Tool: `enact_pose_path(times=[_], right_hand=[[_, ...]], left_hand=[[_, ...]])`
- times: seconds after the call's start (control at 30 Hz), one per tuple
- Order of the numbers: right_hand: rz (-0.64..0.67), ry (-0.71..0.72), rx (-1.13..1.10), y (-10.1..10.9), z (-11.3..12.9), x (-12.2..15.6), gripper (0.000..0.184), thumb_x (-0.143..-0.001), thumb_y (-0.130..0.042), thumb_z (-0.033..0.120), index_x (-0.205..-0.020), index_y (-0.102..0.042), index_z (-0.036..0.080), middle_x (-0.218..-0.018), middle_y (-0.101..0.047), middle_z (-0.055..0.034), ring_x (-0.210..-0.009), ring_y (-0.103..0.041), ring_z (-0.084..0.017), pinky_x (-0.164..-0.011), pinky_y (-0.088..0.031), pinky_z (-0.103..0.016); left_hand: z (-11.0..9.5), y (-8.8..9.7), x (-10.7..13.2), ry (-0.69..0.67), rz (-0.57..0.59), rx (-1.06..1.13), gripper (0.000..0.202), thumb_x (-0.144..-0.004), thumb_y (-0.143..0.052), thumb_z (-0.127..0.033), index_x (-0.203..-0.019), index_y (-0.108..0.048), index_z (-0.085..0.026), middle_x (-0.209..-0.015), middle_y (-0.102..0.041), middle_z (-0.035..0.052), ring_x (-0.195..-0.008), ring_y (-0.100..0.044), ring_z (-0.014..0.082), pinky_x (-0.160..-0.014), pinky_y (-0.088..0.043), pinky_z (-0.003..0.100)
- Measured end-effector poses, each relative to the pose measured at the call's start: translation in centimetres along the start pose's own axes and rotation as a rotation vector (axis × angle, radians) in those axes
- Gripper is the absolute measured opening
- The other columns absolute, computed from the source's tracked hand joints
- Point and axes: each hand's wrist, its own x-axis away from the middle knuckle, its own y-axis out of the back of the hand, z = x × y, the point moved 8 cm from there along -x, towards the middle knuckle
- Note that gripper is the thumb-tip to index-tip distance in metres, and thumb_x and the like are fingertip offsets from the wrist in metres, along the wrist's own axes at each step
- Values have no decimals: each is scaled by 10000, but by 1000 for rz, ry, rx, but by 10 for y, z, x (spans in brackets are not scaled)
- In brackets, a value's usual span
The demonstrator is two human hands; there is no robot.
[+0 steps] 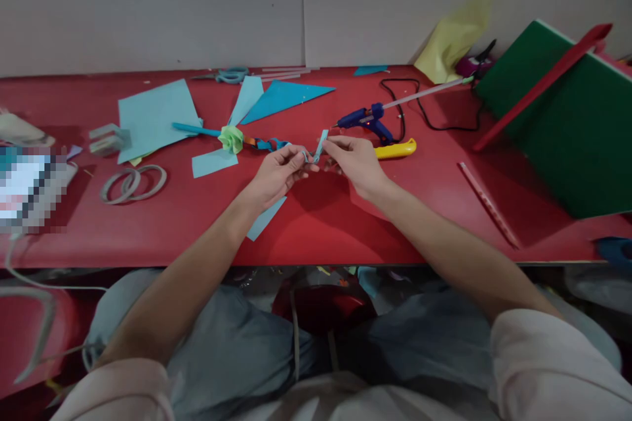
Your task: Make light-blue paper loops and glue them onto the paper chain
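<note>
Both hands, left (280, 174) and right (356, 161), pinch shut on a thin pale-blue paper strip (318, 148), folded into a zigzag, held just above the red table (316, 223), near the glue gun (368, 120).

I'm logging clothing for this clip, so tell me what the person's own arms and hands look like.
The left hand and the right hand are bare: no gloves, rings or watch that I can make out. The forearms are uncovered too. A pale pink left sleeve and right sleeve show at the bottom edge, ending near the elbows.
</note>
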Motion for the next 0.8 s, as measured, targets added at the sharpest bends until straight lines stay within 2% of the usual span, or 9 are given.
enact_pose_path(times=[0.1, 0.17, 0.33, 0.47, 0.63, 0.8], right_hand=[[-28, 100, 18, -3, 5, 2, 120, -896, -716, 320, -930, -769, 217, -840, -759, -13, -704, -677, -143, -619, -567, -283], [-52, 168, 68, -3, 10, 5, 139, -909, -692, 316, -980, -765, 220, -857, -763, -11, -750, -682, -153, -688, -587, -301], [-85, 466, 431, -1, 35, 17, 174, -990, -621, 296, -995, -776, 215, -913, -778, -40, -764, -670, -166, -808, -560, -337], [-39, 721, 741, -7, 45, 27, 210, -1032, -580, 250, -1060, -787, 228, -1007, -775, -70, -846, -692, -190, -837, -546, -337], [44, 861, 1010, -17, 43, 34, 265, -1082, -511, 201, -1172, -761, 207, -1075, -754, -94, -962, -716, -205, -808, -542, -310], [106, 989, 1157, -27, 45, 42, 311, -1110, -454, 192, -1218, -746, 193, -1089, -774, -99, -972, -727, -213, -812, -557, -322]], left_hand=[[5, -2, 0, 31, 16, -10, 338, -781, -954, -404, -862, -728, -166, -901, -756, 21, -748, -757, 111, -646, -564, 183], [6, -3, 1, 47, 30, -18, 334, -783, -951, -409, -869, -743, -161, -921, -763, 35, -768, -764, 122, -647, -563, 189], [6, -2, 3, 68, 15, -1, 280, -826, -925, -364, -889, -748, -156, -909, -761, 33, -747, -753, 113, -610, -542, 185], [3, -2, 4, 105, -20, 69, 296, -795, -950, -291, -935, -729, -152, -803, -737, -1, -635, -704, 80, -540, -509, 156], [0, -6, 5, 127, -30, 124, 326, -784, -953, -241, -872, -650, -158, -733, -700, -33, -565, -670, 60, -498, -487, 126], [2, -6, 5, 149, -26, 105, 335, -791, -947, -244, -850, -629, -160, -720, -685, -33, -549, -653, 52, -482, -473, 116]])
